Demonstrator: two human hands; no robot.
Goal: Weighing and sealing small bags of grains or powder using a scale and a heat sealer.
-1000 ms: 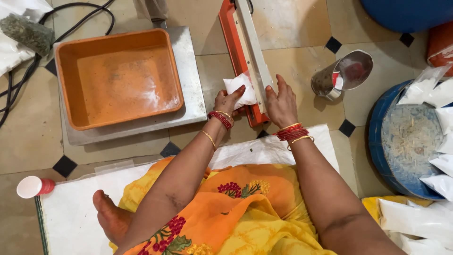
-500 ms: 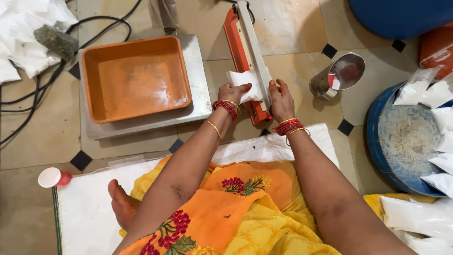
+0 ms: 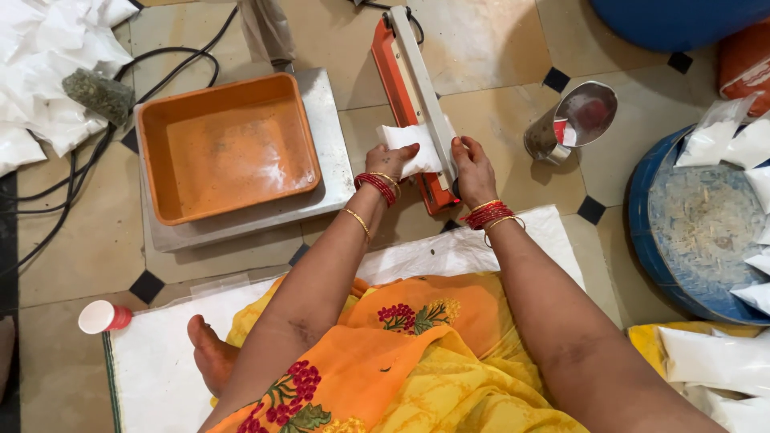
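1. Far left, a heap of white bags (image 3: pixel 40 72) lies on the tiled floor (image 3: pixel 80 240), with a small bag of green stuff (image 3: pixel 98 95) on its edge and black cables (image 3: pixel 64 200) running beside it.
2. Low on the left, a small red cup with a white top (image 3: pixel 104 317) lies on its side near the corner of a white mat (image 3: pixel 152 377).
3. Next comes an orange tray (image 3: pixel 227 147). It sits on a flat metal scale (image 3: pixel 325 172).
4. The person sits on the white mat in orange and yellow cloth, with a bare foot (image 3: pixel 210 353) showing.
5. The left hand (image 3: pixel 391 159) is closed on the near edge of a small white pouch (image 3: pixel 415 143). Thumb and fingers pinch it. Red and gold bangles sit on the wrist.
6. The white pouch lies across an orange sealing machine (image 3: pixel 413 104), under its long grey bar. It sticks out to the left of the machine.
7. The right hand (image 3: pixel 473 168) rests on the near end of the grey bar, fingers curled over it, just beside the pouch. It wears red bangles too.
8. To the right, a shiny metal cup (image 3: pixel 571 122) lies tipped on the floor.
9. Far right, a blue tub (image 3: pixel 642 232) holds white powder, with filled white packets (image 3: pixel 722 136) around its rim and more near the yellow cloth below.
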